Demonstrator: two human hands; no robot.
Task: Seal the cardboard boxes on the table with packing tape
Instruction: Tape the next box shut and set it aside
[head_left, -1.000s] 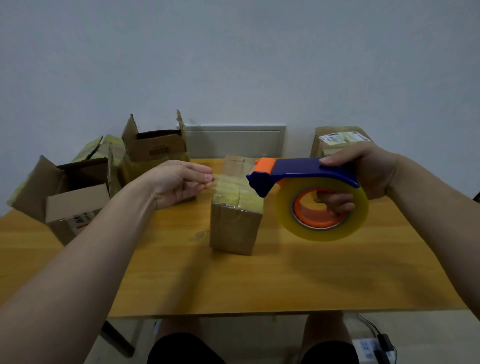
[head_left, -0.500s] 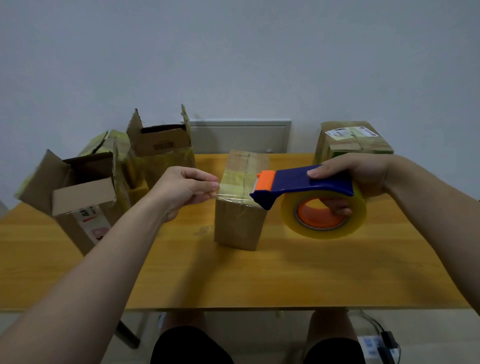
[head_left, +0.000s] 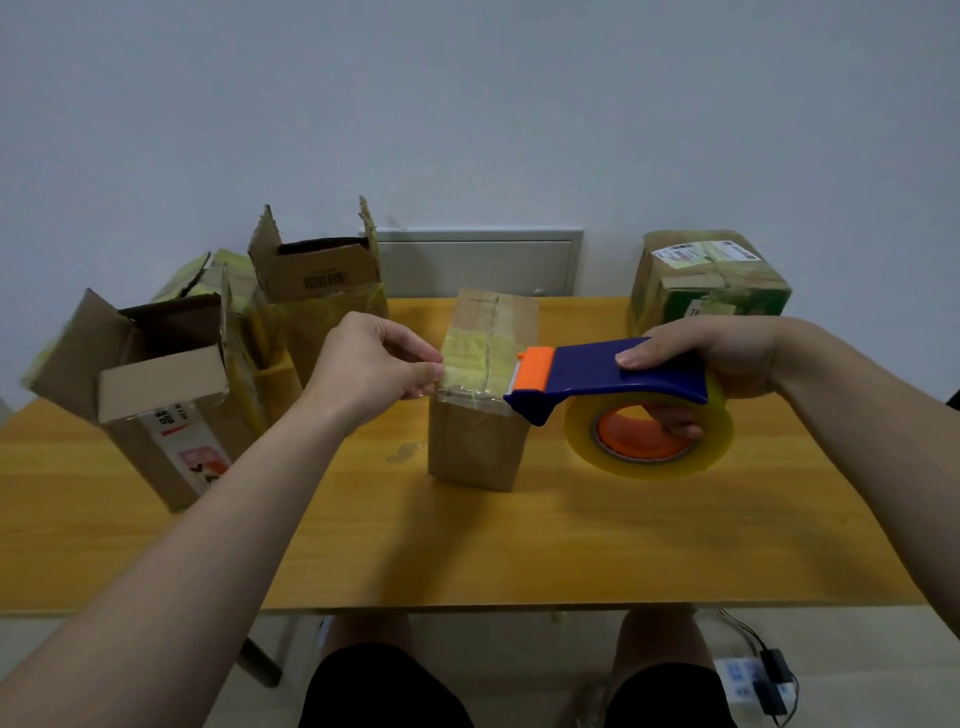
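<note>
While the table (head_left: 519, 545) carries open boxes (head_left: 171, 395) at left, the middle box (head_left: 475, 441) stands between our hands, long axis running away from us. Our right hand (head_left: 727, 358) grips the dispenser (head_left: 597, 374) just right of the box top, fingers curled through the roll. Our left hand (head_left: 363, 369), the nearer one, pinches the tape end (head_left: 441, 374) at the top's left edge, so the strip lies crosswise; likely pressing down comes next.

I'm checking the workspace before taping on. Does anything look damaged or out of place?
Yes. The front open box and rear open box on the left have ragged, torn flap edges, and a pale smudge marks the table left of the middle box. Nothing else stands out.
</note>
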